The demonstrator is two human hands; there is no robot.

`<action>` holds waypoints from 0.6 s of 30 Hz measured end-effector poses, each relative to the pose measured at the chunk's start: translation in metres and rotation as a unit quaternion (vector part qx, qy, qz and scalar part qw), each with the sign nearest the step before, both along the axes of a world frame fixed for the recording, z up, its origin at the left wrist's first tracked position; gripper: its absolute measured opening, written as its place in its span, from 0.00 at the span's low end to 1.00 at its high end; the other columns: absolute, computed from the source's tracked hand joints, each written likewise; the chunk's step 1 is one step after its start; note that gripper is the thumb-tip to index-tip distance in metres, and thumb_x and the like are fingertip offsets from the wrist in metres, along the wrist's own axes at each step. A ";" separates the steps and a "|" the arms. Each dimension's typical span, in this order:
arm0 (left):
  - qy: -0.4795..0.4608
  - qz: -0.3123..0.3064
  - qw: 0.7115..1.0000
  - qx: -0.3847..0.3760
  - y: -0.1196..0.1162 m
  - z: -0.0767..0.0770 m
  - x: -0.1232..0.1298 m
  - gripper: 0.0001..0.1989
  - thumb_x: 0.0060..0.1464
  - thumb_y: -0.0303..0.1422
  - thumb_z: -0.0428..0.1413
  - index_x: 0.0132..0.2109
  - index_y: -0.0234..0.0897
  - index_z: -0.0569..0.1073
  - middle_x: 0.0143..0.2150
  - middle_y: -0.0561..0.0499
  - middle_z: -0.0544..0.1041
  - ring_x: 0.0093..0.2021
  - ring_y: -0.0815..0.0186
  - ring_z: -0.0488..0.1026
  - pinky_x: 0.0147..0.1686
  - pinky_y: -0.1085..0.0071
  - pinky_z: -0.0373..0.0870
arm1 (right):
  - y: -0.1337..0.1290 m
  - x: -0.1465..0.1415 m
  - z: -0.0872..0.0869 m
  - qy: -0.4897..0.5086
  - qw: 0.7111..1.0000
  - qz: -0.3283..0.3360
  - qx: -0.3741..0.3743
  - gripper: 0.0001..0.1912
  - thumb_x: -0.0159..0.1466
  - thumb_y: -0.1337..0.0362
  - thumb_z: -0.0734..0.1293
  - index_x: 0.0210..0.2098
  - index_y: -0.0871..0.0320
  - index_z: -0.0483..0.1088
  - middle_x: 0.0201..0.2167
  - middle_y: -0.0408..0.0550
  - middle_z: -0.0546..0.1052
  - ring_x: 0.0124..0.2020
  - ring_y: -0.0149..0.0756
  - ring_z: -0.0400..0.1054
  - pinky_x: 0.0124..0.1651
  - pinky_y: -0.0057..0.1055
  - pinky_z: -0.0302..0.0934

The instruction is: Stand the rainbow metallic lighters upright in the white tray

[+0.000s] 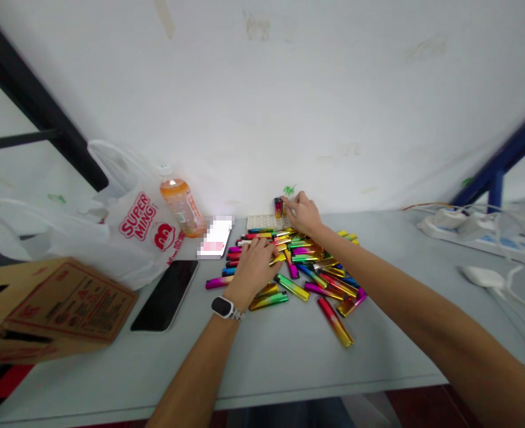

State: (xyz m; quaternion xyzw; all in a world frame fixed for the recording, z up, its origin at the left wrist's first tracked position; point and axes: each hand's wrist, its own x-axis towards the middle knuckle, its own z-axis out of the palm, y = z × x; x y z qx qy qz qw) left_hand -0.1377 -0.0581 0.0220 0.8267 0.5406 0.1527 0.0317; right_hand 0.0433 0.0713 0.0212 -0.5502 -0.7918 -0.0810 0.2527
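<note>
Shiny lighters (293, 288) in red, gold, green, blue and purple lie in a loose pile in the middle of the table. My right hand (306, 215) is beyond the pile, fingers pinched at a gold lighter (284, 207). Beside that one, a dark red and purple lighter (277, 208) stands upright at a cream tray (259, 222) with a patterned surface, close to the wall. My left hand (258, 263), wearing a watch, rests low over the left part of the pile. Its fingers curl around a gold lighter by the thumb, partly hidden.
On the left are a cardboard box (62, 306), a white plastic bag (133, 238), an orange drink bottle (181, 205), a dark phone (167, 295) and a lit, blurred screen (216, 237). At right are a power strip (480, 235) and a white charger (483, 276) with cables.
</note>
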 end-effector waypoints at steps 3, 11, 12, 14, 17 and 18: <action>0.013 -0.012 1.000 0.007 -0.001 0.000 -0.002 0.10 0.63 0.38 0.54 0.43 0.37 0.75 0.47 0.44 0.74 0.51 0.54 0.67 0.52 0.56 0.61 | -0.005 0.002 -0.001 -0.028 0.999 0.006 -0.026 0.28 0.72 0.58 0.55 0.71 0.52 0.55 0.45 0.59 0.68 0.49 0.49 0.65 0.49 0.40 0.57; -0.075 0.004 0.996 0.038 0.003 -0.002 0.000 0.11 0.66 0.37 0.51 0.46 0.34 0.71 0.48 0.42 0.75 0.51 0.55 0.69 0.53 0.56 0.63 | -0.045 0.001 0.006 0.193 0.980 0.043 -0.005 0.27 0.67 0.59 0.60 0.63 0.61 0.62 0.43 0.54 0.72 0.39 0.43 0.68 0.48 0.39 0.60; -0.108 0.007 0.993 0.040 0.004 -0.002 0.000 0.10 0.66 0.37 0.51 0.47 0.35 0.70 0.48 0.43 0.76 0.51 0.55 0.70 0.52 0.56 0.63 | -0.054 0.000 0.007 0.224 0.973 0.055 0.002 0.24 0.66 0.58 0.60 0.60 0.60 0.65 0.40 0.52 0.72 0.38 0.42 0.68 0.46 0.38 0.60; -0.195 0.001 0.980 0.042 0.007 -0.002 0.001 0.11 0.66 0.37 0.51 0.50 0.35 0.70 0.47 0.43 0.76 0.50 0.56 0.71 0.52 0.58 0.65 | -0.073 -0.002 0.007 0.278 0.958 0.070 0.004 0.20 0.67 0.57 0.61 0.54 0.59 0.69 0.35 0.48 0.71 0.36 0.40 0.67 0.42 0.35 0.60; -0.343 -0.025 0.938 0.031 0.010 -0.003 0.004 0.16 0.66 0.37 0.50 0.57 0.36 0.68 0.49 0.43 0.75 0.48 0.60 0.73 0.49 0.62 0.70 | -0.098 -0.006 0.006 0.331 0.939 0.087 -0.018 0.14 0.68 0.55 0.61 0.45 0.57 0.72 0.31 0.45 0.71 0.33 0.37 0.65 0.39 0.33 0.59; -0.387 -0.032 0.921 0.018 0.010 -0.004 0.005 0.17 0.66 0.38 0.50 0.58 0.37 0.67 0.50 0.43 0.75 0.47 0.61 0.74 0.47 0.64 0.72 | -0.105 -0.007 0.005 0.340 0.936 0.093 -0.029 0.14 0.68 0.55 0.61 0.42 0.57 0.72 0.30 0.45 0.71 0.32 0.36 0.65 0.38 0.33 0.59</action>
